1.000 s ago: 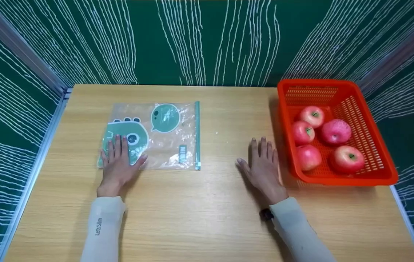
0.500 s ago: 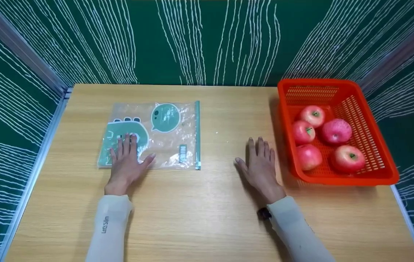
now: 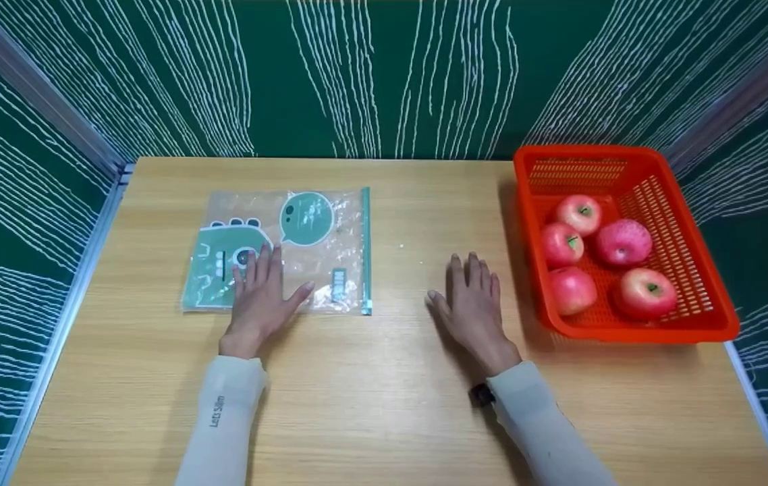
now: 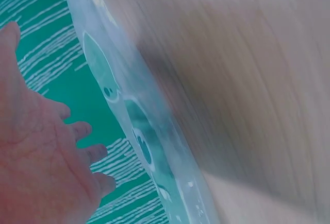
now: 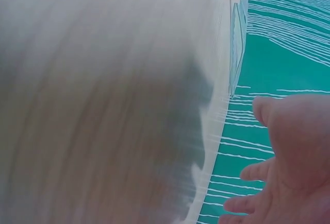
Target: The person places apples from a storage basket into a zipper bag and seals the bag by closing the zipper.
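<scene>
A clear zip bag [image 3: 303,270] with a green cartoon print lies flat on the table, its green slider strip [image 3: 366,250] along the right side. My left hand [image 3: 262,297], palm down with fingers extended, hovers over the bag's lower middle; the left wrist view shows a gap between the palm [image 4: 46,167] and the bag [image 4: 149,141]. Holding nothing, my right hand [image 3: 475,307] is spread above the wood between the bag and an orange-red basket [image 3: 654,334]. In the right wrist view, that hand's palm [image 5: 304,157] and fingers are partly cut off by the frame.
Inside the basket lie several red apples, among them one [image 3: 647,294] at the front and one [image 3: 623,243] in the middle. The wooden table [image 3: 370,405] backs onto a green wall [image 3: 397,81] with white wavy lines. Similar panels stand left and right.
My left hand has slid right across the bag, from its left part to its middle. The right hand has drifted slightly left. Bag, basket and apples stay in place.
</scene>
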Demonstrator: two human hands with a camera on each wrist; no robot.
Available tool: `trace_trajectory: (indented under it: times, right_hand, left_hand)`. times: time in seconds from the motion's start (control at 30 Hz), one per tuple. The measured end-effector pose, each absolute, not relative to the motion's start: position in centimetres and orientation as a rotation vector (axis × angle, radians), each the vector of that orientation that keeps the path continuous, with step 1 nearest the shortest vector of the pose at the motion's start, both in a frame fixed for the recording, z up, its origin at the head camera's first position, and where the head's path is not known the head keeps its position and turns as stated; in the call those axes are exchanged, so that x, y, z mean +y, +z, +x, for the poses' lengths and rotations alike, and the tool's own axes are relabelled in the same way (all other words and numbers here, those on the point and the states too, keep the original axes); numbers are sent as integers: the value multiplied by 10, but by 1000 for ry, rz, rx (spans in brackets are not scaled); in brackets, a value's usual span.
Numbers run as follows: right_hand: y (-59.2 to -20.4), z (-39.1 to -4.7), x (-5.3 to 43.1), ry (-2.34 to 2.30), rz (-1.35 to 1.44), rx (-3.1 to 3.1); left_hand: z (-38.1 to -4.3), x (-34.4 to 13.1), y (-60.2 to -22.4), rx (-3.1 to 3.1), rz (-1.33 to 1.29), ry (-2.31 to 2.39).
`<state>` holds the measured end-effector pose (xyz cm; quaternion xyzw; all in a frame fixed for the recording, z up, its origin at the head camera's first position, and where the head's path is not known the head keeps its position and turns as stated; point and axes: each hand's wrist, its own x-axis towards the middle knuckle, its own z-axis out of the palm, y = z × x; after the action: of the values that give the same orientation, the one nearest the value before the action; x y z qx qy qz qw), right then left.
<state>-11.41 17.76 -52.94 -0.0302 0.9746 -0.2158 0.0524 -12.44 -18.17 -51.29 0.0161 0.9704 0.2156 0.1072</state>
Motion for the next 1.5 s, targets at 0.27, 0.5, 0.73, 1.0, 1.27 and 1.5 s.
trace_trajectory:
  times: [0.27,0.5,0.73,1.0,1.27,1.5]
  right_hand:
    - [-528,-116,172,-674,-91,2969]
    - [-529,-114,163,-697,-120,3004]
    - [-531,-112,156,-689,-184,3080]
    - [-532,-113,150,-690,-167,3049]
    - [-533,-115,140,-714,-144,3024]
    - [-536,-113,136,-712,-195,3074]
  left_hand:
    - [-127,-161,-511,2853,75,663]
    - [-127,-145,-512,2885,130,666]
    - [-127,-128,-514,2915,185,640]
    - [-131,-106,-515,2878,122,612]
    - [-134,-92,-515,2899,120,626]
    - [-136,-81,-520,2931,111,630]
